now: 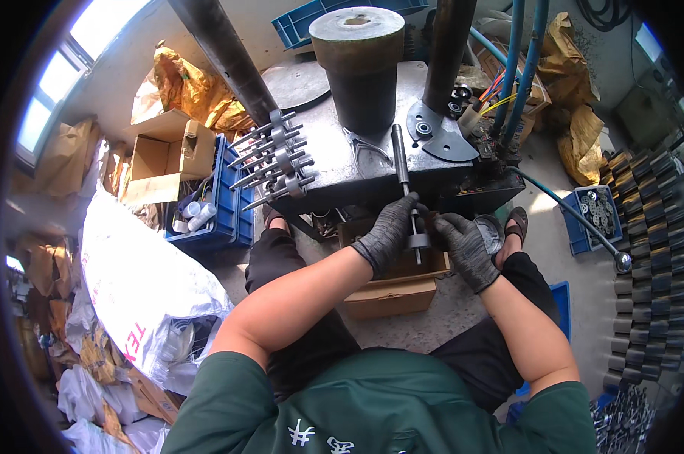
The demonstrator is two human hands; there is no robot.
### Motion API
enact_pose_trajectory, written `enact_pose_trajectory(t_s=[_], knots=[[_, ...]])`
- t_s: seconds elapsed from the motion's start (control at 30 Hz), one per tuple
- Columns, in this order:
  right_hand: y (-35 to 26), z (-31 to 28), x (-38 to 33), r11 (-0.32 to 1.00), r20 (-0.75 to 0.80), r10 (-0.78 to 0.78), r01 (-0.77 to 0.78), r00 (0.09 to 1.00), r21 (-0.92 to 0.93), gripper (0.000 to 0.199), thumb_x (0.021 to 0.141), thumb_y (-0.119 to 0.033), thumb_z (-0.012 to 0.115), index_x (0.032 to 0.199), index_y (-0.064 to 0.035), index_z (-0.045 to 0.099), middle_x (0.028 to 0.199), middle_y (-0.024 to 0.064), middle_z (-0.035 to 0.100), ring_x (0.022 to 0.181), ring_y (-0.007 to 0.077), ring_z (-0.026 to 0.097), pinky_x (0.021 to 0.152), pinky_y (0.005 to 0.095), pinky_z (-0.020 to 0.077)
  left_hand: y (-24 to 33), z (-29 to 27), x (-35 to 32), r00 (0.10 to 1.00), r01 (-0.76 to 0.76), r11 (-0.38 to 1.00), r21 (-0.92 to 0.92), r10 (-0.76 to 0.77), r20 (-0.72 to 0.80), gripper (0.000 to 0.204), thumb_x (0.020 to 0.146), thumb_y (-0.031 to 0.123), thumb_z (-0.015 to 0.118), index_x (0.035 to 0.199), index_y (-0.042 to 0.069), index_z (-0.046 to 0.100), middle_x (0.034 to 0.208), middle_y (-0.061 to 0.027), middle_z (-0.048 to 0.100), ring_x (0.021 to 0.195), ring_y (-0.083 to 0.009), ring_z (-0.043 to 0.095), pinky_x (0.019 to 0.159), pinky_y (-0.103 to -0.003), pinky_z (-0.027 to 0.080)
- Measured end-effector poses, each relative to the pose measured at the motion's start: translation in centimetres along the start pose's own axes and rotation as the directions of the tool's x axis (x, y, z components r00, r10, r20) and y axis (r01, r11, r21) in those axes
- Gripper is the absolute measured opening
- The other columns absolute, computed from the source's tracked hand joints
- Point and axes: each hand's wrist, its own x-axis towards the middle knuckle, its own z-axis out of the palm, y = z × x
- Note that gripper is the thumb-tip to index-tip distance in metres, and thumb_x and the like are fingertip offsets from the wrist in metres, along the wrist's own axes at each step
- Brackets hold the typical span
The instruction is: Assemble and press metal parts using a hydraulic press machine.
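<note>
- Paper (48, 261), brown and crumpled, was heaped along the far left.
- Beside it a large white sack (141, 257) leaned over, with a clear patch near its lower end.
- An open cardboard box (151, 160) sat at the edge of a blue crate (234, 216).
- Several pins with grey rings (281, 155) lay in a row at the left edge of the metal tabletop (319, 178).
- A dark, pale-topped cylinder (364, 91) stood upright at the back, with a forked metal piece (366, 153) in front of it.
- The gloved left hand (389, 231) had its fingers closed around a metal rod (400, 155), which tilted slightly, thick at its upper end, with a grey collar (417, 241) near its lower tip, above an open carton (391, 300).
- The gloved right hand (466, 246) was just beside the rod, its fingers curled; whether they gripped anything cannot be told.
- A dark curved plate (451, 145) lay on the tabletop's right side.
- Farther right, a small blue bin (578, 236) held round metal parts (597, 210), near stacked dark tubes (659, 265).
</note>
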Motion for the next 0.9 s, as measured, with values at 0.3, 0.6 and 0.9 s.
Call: enact_pose_trajectory(t_s=[0.3,0.6,0.9], knots=[[-0.4,-0.6,0.0,0.886,0.050,0.282,-0.280,0.958,0.369,0.031,0.102,-0.027,0.058,0.122,-0.0029,0.063,0.100,0.0103,0.071,0.087,0.0188,0.071,0.078,0.0317,0.0580,-1.4,-1.5,-4.7,0.679,-0.645,-0.045,0.763,0.425,0.599,0.031,0.086,0.007,0.071,0.117,0.006,0.065,0.108,-0.0117,0.068,0.099,-0.0294,0.065,0.092,-0.039,0.053],[0.1,-0.9,-0.1,0.881,0.129,0.257,-0.287,0.958,0.375,0.041,0.101,-0.032,0.060,0.129,-0.0024,0.059,0.105,0.0124,0.072,0.090,0.0209,0.072,0.081,0.0335,0.0577,4.1,-5.1,-8.1,0.637,-0.550,-0.209,0.809,0.521,0.568,0.042,0.080,0.013,0.079,0.120,0.010,0.066,0.105,-0.0095,0.069,0.096,-0.0273,0.069,0.087,-0.037,0.057],[-4.2,4.5,-2.3,0.467,0.416,0.075,-0.401,0.906,0.788,0.060,0.089,-0.016,0.068,0.144,-0.0032,0.047,0.135,0.0167,0.058,0.122,0.0282,0.060,0.100,0.0408,0.0532,4.7,-4.8,-8.8,0.821,-0.571,0.733,0.370,0.507,0.262,0.039,0.093,0.017,0.073,0.127,0.002,0.061,0.105,-0.0069,0.068,0.098,-0.0128,0.066,0.088,-0.030,0.056]])
